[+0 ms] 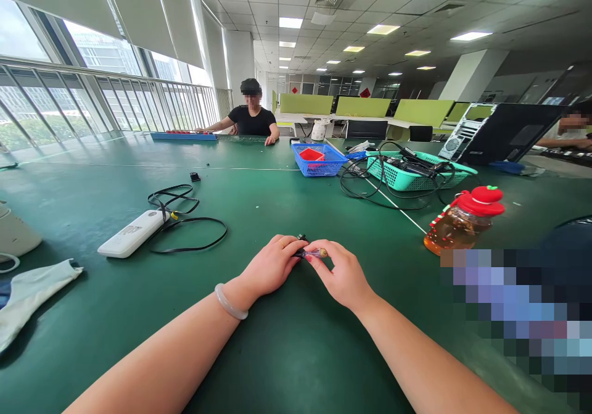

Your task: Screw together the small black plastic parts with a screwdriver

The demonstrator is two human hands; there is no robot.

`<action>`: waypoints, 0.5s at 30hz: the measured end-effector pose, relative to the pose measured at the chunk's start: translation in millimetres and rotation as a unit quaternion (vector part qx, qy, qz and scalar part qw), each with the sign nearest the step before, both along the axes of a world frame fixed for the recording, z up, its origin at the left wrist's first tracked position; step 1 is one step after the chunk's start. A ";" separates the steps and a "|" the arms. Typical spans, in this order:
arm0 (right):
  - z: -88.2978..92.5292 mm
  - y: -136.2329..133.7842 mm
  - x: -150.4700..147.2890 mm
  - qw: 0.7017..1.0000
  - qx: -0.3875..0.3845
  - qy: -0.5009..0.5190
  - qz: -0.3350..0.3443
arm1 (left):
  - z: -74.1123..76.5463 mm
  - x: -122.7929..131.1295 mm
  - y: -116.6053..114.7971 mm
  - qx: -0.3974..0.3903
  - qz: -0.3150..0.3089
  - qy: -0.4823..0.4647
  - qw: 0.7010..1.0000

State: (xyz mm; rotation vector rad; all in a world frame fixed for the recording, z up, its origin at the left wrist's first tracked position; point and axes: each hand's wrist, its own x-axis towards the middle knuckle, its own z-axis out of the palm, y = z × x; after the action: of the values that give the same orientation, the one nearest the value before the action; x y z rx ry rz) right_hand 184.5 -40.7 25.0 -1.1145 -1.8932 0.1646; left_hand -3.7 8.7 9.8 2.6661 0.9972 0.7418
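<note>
Just below the middle of the frame, the left hand (272, 266) and the right hand (343, 276) meet on the green table (287, 352). Both pinch one small part (312, 253), fingertips closed on its two ends; it is too small to identify. A pale bracelet (230, 303) sits on the left wrist. At left lies a white box (132, 234) with a black cable (185, 223). At right lies a bottle (462, 219) with a red lid. Further back stands a blue basket (319, 160).

Both hands (308, 266) pinch small part (311, 253), green table (287, 352).
</note>
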 end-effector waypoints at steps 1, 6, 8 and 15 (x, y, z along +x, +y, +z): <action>-0.3 0.0 -0.1 1.000 0.001 0.002 0.005 | -0.3 0.1 -0.1 0.004 0.002 -0.001 1.000; -0.8 -2.4 1.0 0.997 0.030 0.063 0.021 | -5.6 -0.3 2.1 0.041 0.042 -0.005 0.998; -1.0 -3.1 2.2 0.994 0.046 0.100 0.006 | -7.3 -0.5 3.9 0.056 0.069 -0.009 0.996; -6.1 7.5 6.8 0.992 0.008 0.116 -0.052 | -7.4 -2.3 9.0 0.042 0.197 0.030 0.979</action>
State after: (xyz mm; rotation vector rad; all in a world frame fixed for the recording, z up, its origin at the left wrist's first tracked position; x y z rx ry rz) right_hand 191.2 -33.3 18.9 -1.1298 -1.6247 0.2091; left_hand -6.0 17.8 2.3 2.6003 1.5711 0.7937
